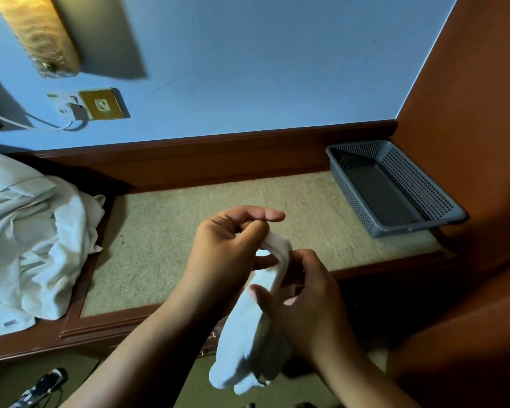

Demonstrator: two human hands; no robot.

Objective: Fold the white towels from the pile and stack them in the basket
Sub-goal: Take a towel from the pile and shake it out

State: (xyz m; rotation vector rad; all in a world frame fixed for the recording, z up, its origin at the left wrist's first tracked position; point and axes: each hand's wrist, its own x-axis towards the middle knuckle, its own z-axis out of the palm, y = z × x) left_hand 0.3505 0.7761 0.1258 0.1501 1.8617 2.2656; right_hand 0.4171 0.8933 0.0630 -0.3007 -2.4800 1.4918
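At lower centre a towel (248, 346) hangs from both hands: the right hand (305, 293) grips its middle, the left hand (233, 245) pinches its top. Beyond, on the surface (195, 210), the pile (30, 245) lies at left and the basket (421, 179) sits at right.

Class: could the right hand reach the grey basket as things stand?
Probably yes: the basket sits open on the right hand's side with nothing between, though it and the left hand hold a towel.

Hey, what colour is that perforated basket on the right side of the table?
Grey, seen in the head view: the basket.
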